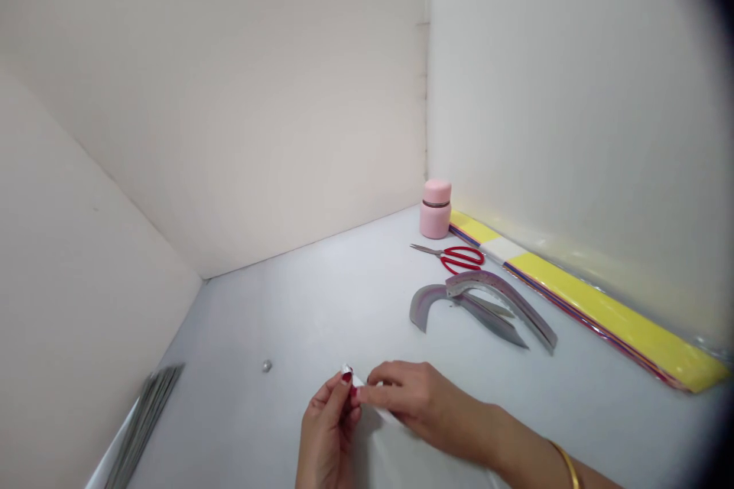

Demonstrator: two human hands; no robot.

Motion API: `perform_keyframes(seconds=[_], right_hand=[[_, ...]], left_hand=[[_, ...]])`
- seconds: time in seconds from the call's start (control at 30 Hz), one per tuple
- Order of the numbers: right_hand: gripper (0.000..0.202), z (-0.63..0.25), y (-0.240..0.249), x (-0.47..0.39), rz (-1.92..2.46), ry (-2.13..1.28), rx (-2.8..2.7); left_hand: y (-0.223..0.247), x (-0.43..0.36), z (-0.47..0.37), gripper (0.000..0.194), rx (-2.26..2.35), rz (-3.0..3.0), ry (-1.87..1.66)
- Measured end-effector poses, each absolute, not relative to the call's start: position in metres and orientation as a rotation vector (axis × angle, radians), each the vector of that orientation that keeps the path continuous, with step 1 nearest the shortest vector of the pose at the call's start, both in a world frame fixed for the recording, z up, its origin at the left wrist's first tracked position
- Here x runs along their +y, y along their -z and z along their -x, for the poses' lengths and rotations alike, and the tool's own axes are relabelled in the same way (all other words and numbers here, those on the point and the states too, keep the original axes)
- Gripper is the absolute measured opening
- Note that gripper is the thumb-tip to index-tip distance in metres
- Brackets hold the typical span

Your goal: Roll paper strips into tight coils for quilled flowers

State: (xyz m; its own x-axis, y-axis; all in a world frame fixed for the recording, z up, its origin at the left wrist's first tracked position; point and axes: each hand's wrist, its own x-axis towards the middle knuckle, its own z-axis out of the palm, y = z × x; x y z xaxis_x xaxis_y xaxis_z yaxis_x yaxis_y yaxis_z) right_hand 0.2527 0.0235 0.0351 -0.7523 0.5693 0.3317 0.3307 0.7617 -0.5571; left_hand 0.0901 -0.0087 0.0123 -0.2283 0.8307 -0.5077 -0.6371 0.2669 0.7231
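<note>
A thin whitish sheet (395,454) hangs at the bottom centre, its upper tip narrow and bunched between my hands. My left hand (329,428) pinches that white tip between thumb and fingers. From the right, my right hand (416,401) reaches across with its fingers bent, the fingertips pressed at the sheet's upper edge beside my left thumb. Both hands nearly touch. A small round silvery piece (267,366) lies on the table to the left of them.
On the grey-white table (241,321), curved grey-purple strips (498,306) lie right of centre, with red-handled scissors (462,258) and a pink jar (436,210) behind. A long yellow pack (608,306) runs along the right wall. Grey strips (146,420) are stacked at the lower left.
</note>
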Motion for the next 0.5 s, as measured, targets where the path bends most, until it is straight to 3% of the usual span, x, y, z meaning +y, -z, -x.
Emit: perform_keyframes(seconds=[0.1,0.3,0.5], right_hand=[[0.032,-0.25,-0.03,0.019,0.584,-0.622,-2.461],[0.013,-0.261,-0.046,0.018,0.639,-1.146,-1.713],[0.031,-0.25,-0.042,0.018,0.853,-1.785,-1.171]], left_hand=[[-0.009,-0.009,-0.09,0.014,1.144,-0.243,-1.348],[-0.01,-0.007,-0.091,0.005,1.23,-0.233,-1.39],[-0.006,-0.008,-0.093,0.011,1.246,-0.326,-1.444]])
